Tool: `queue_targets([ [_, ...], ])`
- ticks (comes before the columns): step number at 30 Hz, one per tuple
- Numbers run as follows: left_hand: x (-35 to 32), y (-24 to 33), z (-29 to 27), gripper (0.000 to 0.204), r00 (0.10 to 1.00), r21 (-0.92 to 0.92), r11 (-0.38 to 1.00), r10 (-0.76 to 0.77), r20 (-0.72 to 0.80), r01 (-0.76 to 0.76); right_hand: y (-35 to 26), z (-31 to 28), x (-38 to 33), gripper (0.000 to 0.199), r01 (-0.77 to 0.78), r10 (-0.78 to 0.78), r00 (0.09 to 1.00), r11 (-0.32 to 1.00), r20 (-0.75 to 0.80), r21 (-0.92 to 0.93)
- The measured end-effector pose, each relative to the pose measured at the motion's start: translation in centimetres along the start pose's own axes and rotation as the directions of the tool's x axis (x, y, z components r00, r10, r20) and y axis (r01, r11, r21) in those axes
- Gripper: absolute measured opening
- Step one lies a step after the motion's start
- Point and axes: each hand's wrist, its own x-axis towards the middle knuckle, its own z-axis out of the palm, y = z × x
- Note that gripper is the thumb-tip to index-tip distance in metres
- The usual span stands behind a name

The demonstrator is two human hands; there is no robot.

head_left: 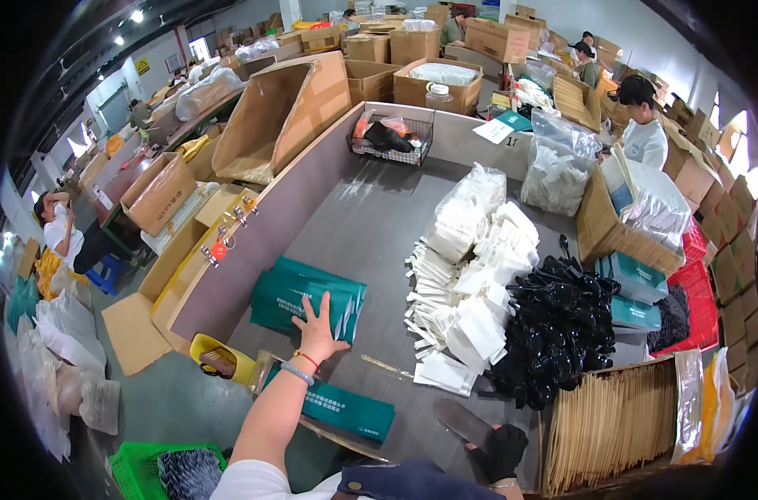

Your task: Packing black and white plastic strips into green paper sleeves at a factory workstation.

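My left hand (316, 331) is open, its fingers spread over a stack of flat green printed packets (275, 292) on the grey table, left of the middle. Another green packet (337, 408) lies at the near edge, below my left wrist. My right hand (500, 452), in a black fingerless glove, is closed around the near end of a flat grey-brown strip with a rounded tip (461, 419); its kind is unclear. Beyond that hand spread a heap of white paper-wrapped packets (479, 283) and a pile of black plastic spoons (562, 317).
At the near right stands a box of thin wooden sticks (612, 425). Green boxes (633, 292) and a red crate (695, 304) flank the spoons. A wire basket (391, 142) sits in the far corner. Low partitions (287, 200) border the table. A co-worker (645, 137) is at the right.
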Motion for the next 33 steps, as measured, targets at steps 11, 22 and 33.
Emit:
queue_targets([
  [11, 19.4, 8.7, -0.4, 0.127, 0.938, -0.192, 0.962, 0.125, -0.322, -0.194, 0.0, -0.7, -0.1, 0.053, -0.082, 0.089, 0.967, 0.996, 0.239, -0.042],
  [22, 0.0, 7.9, -0.4, 0.046, 0.858, -0.495, 0.72, 0.5, -0.116, -0.486, 0.5, -0.9, -0.2, 0.062, -0.017, 0.014, 0.992, 1.0, 0.126, 0.024],
  [33, -14.2, 4.6, -0.9, 0.035, 0.901, -0.477, 0.78, 0.43, -0.065, -0.406, -3.7, -5.2, 2.5, 0.059, 0.022, -0.058, 0.977, 0.985, 0.205, 0.171],
])
